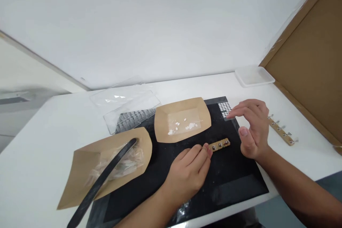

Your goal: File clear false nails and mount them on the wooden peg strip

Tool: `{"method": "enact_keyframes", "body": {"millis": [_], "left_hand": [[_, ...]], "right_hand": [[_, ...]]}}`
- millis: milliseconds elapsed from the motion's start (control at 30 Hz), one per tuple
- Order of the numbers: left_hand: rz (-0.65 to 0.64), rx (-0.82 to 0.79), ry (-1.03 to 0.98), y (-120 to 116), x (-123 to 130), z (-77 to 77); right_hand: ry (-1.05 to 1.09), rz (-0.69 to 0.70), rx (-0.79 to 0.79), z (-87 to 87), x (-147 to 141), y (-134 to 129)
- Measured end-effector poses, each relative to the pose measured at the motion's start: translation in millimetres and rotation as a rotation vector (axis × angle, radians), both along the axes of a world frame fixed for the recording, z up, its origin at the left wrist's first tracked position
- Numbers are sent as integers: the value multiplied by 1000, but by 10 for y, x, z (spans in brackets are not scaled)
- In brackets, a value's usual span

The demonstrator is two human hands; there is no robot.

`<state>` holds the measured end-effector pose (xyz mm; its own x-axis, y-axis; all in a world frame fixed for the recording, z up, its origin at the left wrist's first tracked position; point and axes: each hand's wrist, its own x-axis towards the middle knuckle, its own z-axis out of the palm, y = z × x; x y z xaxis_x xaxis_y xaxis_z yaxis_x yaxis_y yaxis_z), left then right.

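Note:
My left hand (189,170) is closed on one end of a small tan strip (220,144) with a row of metal pieces, low over the black mat (229,174). My right hand (252,126) is raised at the mat's right edge, thumb and fingers apart, with nothing visible between them. Its fingertips are beside a sheet of white oval stickers (224,109). A cardboard tray (162,131) behind my left hand holds loose white pieces.
Another cardboard tray (80,171) at the left holds clear plastic bits, with a black strap-like object (107,172) across it. Clear plastic boxes (109,123) lie behind. At the right are a second metal-studded strip (280,130) and a shallow translucent container (254,76).

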<state>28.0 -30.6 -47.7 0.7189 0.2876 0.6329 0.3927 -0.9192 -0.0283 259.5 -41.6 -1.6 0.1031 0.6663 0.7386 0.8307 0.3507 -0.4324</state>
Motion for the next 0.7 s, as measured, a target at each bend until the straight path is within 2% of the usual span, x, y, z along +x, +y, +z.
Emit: {"method": "enact_keyframes", "body": {"millis": [167,333,567,700], "left_hand": [[16,28,-10,-17,-3,2],[3,57,-33,3,-29,-53],[5,-77,-160,55,-9,11],[-6,-127,-180,68,-46,-4]], "right_hand": [[2,-72,81,0,17,46],[-17,-55,10,16,23,38],[-27,-35,-53,44,40,16],[-36,-11,-113,40,41,11]]}}
